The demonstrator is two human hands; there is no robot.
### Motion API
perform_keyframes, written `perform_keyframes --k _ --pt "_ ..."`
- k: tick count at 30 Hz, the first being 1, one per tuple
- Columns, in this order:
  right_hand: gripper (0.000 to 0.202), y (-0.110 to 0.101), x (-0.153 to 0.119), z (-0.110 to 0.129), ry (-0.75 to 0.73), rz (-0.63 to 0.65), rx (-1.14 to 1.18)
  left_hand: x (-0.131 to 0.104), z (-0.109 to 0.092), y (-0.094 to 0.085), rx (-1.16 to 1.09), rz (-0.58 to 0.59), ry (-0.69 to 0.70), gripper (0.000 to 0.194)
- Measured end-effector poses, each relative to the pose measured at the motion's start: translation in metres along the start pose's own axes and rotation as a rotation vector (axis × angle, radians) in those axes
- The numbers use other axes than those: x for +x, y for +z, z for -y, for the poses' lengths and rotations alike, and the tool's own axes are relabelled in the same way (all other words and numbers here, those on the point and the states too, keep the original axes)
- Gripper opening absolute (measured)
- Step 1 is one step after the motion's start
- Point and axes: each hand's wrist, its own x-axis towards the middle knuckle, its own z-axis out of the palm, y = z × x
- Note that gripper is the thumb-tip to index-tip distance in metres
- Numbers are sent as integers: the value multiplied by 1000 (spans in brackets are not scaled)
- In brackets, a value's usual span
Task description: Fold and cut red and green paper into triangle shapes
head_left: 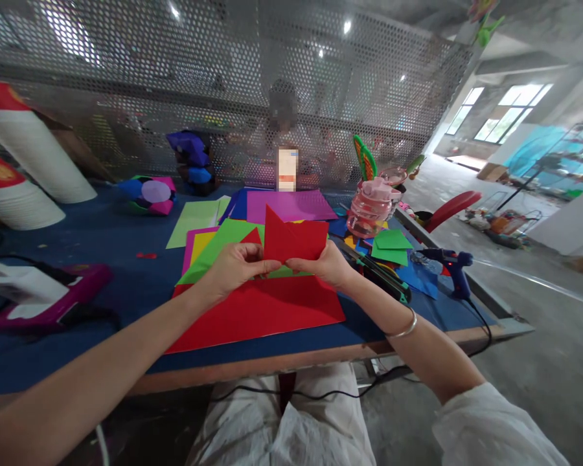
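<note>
A folded piece of red paper (296, 239) stands upright between my two hands, with a pointed corner at its upper left. My left hand (234, 265) is closed, its thumb pressed along the paper's lower left edge. My right hand (328, 264) pinches the lower right part, thumb in front and fingers behind. A small red triangular tip shows behind my left fingers; I cannot tell if it belongs to the same piece. Beneath my hands lie a large red sheet (262, 314), a light green sheet (206, 257) and other coloured sheets.
A box cutter (379, 275), green paper pieces (391, 246) and a blue glue gun (454, 264) with a cord lie to the right. A pink jar (369, 210) stands behind them. Stacked paper cups (34, 149) and a purple power strip (53, 298) are left. A perforated metal screen (214, 58) closes the back.
</note>
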Motion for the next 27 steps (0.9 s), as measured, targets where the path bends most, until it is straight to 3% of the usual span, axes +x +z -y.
perform_keyframes --k 5,13,27 --pt "44 0 1 -1 12 23 12 -4 -3 -2 50 -39 40 55" --pt "39 -6 3 1 15 16 -3 0 -4 -5 70 40 73 54" --pt "44 -7 6 -10 18 11 29 1 -2 -7 -14 7 12 55"
